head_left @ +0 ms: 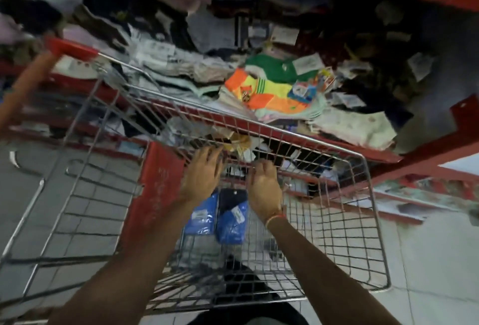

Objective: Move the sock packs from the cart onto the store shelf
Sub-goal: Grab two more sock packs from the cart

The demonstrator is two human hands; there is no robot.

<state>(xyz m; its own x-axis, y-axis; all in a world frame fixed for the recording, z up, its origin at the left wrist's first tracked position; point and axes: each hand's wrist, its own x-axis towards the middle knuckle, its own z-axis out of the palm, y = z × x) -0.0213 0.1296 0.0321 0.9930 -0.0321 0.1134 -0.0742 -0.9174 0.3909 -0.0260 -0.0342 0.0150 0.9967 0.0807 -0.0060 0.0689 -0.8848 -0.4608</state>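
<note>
both hands reaching into the cart beside the sock shelf

i am looking down from my head camera into a wire shopping cart [337, 221] parked against a red store shelf [298, 134]. the picture is blurred by motion, so small details are soft.

my left hand [204, 172] reaches forward over the basket, palm down, its fingers loosely spread and pointing toward the far wire wall. my right hand [264, 185] is just beside it, fingers curled inward near that same wall; i cannot tell whether they grip anything. a thin orange band [276, 218] circles my right wrist.

below and between my forearms, blue sock packs [229, 223] lie on the cart floor, side by side, with a dark pack [232, 197] partly tucked between them. neither hand touches them.

a red panel [155, 190] stands upright inside the cart, left of my left arm. the cart's red handle [72, 49] sits at the upper left.

on the shelf beyond the cart, a heap of packaged socks spreads across, with a bright orange, yellow and green bundle [269, 89] near the front edge, and pale packs [355, 125] to its right.
</note>
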